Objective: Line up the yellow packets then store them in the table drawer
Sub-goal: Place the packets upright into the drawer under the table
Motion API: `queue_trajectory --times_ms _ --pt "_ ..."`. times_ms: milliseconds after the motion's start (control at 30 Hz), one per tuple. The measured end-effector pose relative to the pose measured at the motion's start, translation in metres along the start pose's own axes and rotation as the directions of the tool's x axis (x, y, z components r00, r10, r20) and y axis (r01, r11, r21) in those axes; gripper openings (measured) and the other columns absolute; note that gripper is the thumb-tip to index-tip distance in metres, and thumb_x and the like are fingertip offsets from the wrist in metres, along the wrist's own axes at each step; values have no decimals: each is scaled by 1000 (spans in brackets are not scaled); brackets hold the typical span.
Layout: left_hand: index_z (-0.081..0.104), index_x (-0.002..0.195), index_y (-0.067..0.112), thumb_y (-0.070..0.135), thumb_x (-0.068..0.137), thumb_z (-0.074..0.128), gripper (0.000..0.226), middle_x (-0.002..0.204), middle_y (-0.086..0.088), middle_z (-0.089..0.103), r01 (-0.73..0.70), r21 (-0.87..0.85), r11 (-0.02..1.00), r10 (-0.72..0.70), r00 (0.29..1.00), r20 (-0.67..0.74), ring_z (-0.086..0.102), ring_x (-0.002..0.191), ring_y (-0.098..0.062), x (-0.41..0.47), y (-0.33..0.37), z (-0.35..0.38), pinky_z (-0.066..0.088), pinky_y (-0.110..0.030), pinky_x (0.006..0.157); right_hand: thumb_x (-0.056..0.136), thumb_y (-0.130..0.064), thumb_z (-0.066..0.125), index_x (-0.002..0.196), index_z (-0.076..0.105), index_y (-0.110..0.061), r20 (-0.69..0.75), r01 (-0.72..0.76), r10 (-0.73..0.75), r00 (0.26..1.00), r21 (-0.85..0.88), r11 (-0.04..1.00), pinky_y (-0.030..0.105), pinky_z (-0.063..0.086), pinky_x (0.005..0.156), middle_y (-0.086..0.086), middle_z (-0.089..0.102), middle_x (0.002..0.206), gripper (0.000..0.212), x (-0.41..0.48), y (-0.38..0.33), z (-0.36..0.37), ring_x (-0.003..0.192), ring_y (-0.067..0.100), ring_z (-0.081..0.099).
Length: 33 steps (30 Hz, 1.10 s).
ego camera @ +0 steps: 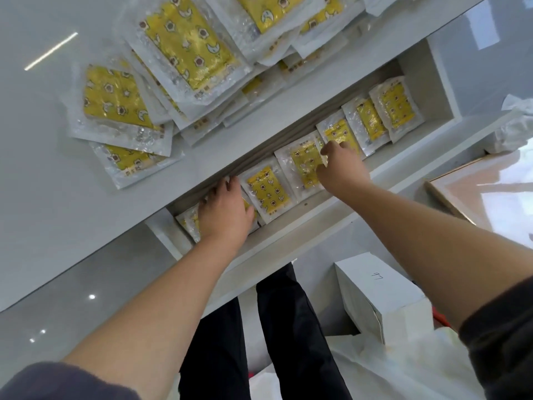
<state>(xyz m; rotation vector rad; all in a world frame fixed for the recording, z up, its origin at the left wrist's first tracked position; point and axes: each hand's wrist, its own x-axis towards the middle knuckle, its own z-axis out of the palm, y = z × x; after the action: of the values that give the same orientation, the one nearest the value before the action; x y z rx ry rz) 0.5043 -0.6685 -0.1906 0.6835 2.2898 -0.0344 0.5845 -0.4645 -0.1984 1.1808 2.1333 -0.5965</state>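
The open white table drawer runs diagonally across the view and holds a row of several yellow packets in clear wrappers. My left hand lies flat on the packet at the near-left end of the row, fingers spread. My right hand rests on packets in the middle of the row, fingertips touching one packet's edge; whether it grips that packet is unclear. More yellow packets lie in a loose overlapping pile on the white tabletop above the drawer.
A white cardboard box stands on the floor at the lower right, beside white plastic bags. A pale framed panel lies at the right. More white wrapping sits at the far right edge.
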Motion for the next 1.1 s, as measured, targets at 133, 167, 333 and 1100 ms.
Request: queue_trajectory --times_ms 133,167,333,1100 --pt "58 92 19 29 96 47 15 85 3 64 -65 -307 949 57 998 -36 60 76 -15 -29 -3 -59 50 -32 61 91 -12 46 119 58 -17 -23 82 -79 997 173 981 40 53 84 4 57 117 31 -47 -29 -8 101 25 59" --pt "57 86 20 27 96 48 16 77 5 62 -64 -400 914 52 998 -40 59 69 -13 -34 -6 -75 50 -32 58 92 -12 45 115 61 -17 -44 102 -94 995 235 967 40 54 83 2 61 112 29 -60 -40 -12 97 22 60" --pt "59 85 18 19 93 53 10 77 3 64 77 -692 718 -152 987 -48 59 70 -11 -46 -31 -136 46 -21 59 93 -12 48 98 65 -21 -171 244 -185 968 448 860 38 54 73 -7 65 90 20 -109 -100 -37 80 12 60" --pt "56 96 10 6 96 54 4 102 -9 65 265 -963 -54 -386 883 265 67 90 -21 5 -152 -212 58 -34 76 90 -2 45 90 63 -20 -57 64 -30 998 815 576 37 54 65 1 67 85 26 -149 -207 -62 78 27 65"
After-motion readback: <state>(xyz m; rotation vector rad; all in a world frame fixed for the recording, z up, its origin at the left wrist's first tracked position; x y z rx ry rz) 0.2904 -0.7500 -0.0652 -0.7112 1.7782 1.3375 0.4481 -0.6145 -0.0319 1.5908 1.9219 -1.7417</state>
